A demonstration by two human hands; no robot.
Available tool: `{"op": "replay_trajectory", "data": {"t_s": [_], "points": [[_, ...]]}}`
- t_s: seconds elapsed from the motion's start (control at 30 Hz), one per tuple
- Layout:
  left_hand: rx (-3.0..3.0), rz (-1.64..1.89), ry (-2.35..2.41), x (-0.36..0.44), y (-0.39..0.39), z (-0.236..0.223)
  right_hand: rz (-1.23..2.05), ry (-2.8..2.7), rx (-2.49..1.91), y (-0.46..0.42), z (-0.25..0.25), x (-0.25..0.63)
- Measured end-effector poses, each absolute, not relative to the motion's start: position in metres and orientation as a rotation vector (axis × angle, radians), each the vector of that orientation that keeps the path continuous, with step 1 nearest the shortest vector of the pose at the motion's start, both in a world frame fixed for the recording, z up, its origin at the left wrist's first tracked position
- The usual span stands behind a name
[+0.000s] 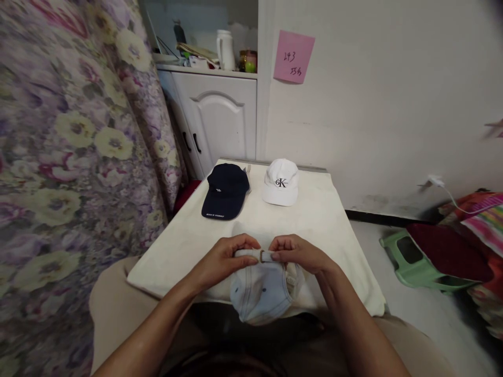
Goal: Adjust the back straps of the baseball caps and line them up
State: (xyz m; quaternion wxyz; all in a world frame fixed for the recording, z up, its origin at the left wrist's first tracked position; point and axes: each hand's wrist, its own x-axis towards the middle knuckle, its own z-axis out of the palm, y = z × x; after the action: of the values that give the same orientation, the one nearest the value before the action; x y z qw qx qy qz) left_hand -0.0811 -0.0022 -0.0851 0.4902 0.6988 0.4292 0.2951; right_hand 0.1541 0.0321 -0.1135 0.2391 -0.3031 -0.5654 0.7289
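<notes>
A pale blue cap (261, 293) lies at the near edge of the cream-covered table (326, 225), its back strap turned up towards me. My left hand (228, 259) pinches the left part of the strap. My right hand (296, 254) pinches the right part, beside a small metal buckle (262, 256). Both hands are closed on the strap, fingertips almost touching. Farther back on the table sit a navy cap (226, 191) and, to its right, a white cap (280, 182) with a dark logo.
A flowered curtain (74, 146) hangs close on the left. Behind the table stand a white cabinet (214, 115) and a wall with a pink note (293, 56). A green stool (412, 259) and striped bedding (481, 225) lie on the floor at right.
</notes>
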Motion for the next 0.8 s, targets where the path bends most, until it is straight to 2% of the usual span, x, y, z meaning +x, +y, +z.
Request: {"op": "replay_trajectory", "data": {"t_s": [0.5, 0.8], "points": [[1.844, 0.624, 0.992, -0.082, -0.003, -0.082, 2.008, -1.504, -0.794, 0.028, -0.116, 0.149], [1.930, 0.566, 1.024, -0.083, -0.001, -0.083, 1.886, -1.660, -0.848, 0.026, -0.120, 0.144]]}}
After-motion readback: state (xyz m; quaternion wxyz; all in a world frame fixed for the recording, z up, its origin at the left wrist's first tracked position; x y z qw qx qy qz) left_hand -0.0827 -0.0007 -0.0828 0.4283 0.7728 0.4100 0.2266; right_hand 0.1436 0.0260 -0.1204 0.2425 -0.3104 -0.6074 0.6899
